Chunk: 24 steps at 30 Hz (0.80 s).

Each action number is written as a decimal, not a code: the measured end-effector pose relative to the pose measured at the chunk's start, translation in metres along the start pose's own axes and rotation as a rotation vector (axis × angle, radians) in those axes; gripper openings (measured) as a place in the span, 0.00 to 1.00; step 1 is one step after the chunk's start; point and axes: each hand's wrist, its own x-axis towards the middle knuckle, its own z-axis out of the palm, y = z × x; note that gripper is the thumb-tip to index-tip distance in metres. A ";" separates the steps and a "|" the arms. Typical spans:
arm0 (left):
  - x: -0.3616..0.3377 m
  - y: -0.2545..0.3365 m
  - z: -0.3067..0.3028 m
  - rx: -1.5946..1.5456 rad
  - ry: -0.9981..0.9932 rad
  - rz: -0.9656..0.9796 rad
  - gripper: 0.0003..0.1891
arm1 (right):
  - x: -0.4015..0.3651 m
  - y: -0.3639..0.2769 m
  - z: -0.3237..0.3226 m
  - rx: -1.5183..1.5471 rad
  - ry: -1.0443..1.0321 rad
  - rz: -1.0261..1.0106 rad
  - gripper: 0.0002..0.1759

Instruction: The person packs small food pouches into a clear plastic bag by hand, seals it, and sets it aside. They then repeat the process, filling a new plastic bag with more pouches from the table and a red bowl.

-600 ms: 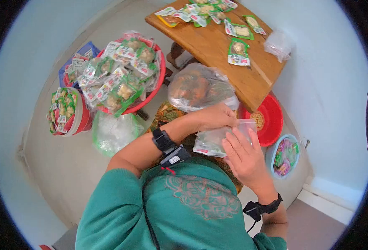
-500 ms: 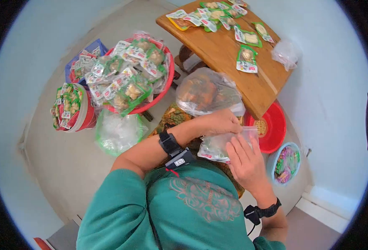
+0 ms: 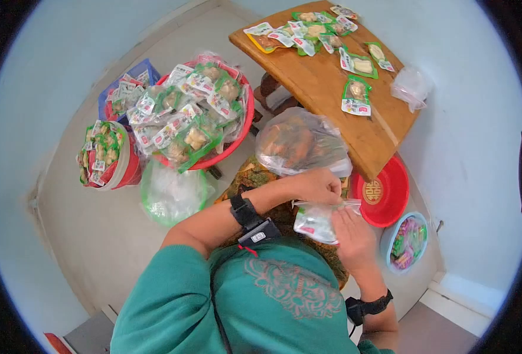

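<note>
In front of my chest is a clear zip bag with white-and-green printed packets inside. My left hand pinches its top edge near the zip strip. My right hand grips the bag's right side, fingers lying along the front; its thumb is hidden. Just beyond my left hand rests a large clear plastic bag holding brownish-orange contents. A patterned cloth shows under my left forearm.
A wooden table holds several food packets and a crumpled clear bag. Left are a heaped red basin, a packet-filled bucket and a blue crate. Right are a red basin and a light-blue basket.
Both hands and the zip bag now appear slightly lower in view. My left hand has shifted along the bag's top edge, which looks straighter. The whole view has tilted slightly.
</note>
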 end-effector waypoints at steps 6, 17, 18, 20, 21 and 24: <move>0.018 0.007 -0.018 -0.028 -0.001 0.122 0.11 | -0.044 0.034 -0.022 0.387 -0.046 0.722 0.09; 0.110 0.069 -0.037 -0.215 -0.097 -0.104 0.13 | -0.183 0.137 0.146 1.237 0.862 1.626 0.13; 0.127 0.068 -0.038 -0.250 -0.072 -0.087 0.14 | -0.189 0.147 0.172 1.153 0.786 1.769 0.13; 0.152 0.069 -0.037 -0.275 0.004 -0.040 0.14 | -0.189 0.166 0.212 1.068 0.706 1.917 0.13; 0.163 0.070 -0.035 -0.280 -0.007 -0.045 0.14 | -0.184 0.174 0.228 1.272 0.980 1.904 0.14; 0.192 0.058 -0.033 -0.256 0.096 -0.073 0.13 | -0.183 0.204 0.282 1.520 1.383 1.831 0.18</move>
